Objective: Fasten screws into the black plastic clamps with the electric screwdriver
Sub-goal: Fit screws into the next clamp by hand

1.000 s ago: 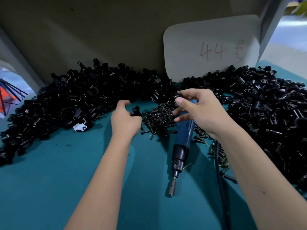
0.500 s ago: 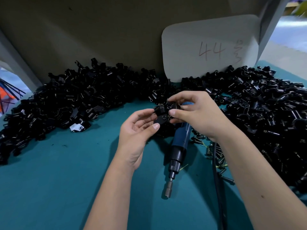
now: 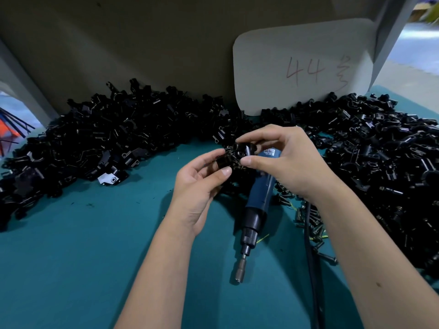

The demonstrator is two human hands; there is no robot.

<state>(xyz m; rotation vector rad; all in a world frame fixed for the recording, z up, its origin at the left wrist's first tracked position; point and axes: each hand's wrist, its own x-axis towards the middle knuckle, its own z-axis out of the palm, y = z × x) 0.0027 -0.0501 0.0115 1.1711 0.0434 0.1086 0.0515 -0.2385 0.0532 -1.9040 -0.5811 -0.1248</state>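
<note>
Both hands are meeting above the middle of the teal worktop [image 3: 71, 269]. The left hand [image 3: 202, 184] is curling its thumb and fingers round a black plastic clamp [image 3: 224, 160], pinching it from the near-left side. The right hand [image 3: 285, 162] is pinching a second small black piece [image 3: 243, 149], just beside and touching that clamp; whether it is a screw or another clamp part is too small to tell.

The electric screwdriver [image 3: 257, 200] is lying on the worktop under the right hand, untouched, its bit pointing toward the near edge. Its black cable [image 3: 311, 257] is running along the right forearm toward the near side.

No bins are showing: loose clamps are lying in a left pile [image 3: 95, 143] and a right pile [image 3: 380, 157] along the far wall. Loose screws [image 3: 311, 224] are lying scattered just right of the screwdriver. A white card [image 3: 301, 65] marked "44" is leaning against the far wall.

Bare teal surface is stretching across the near-left part of the worktop.
</note>
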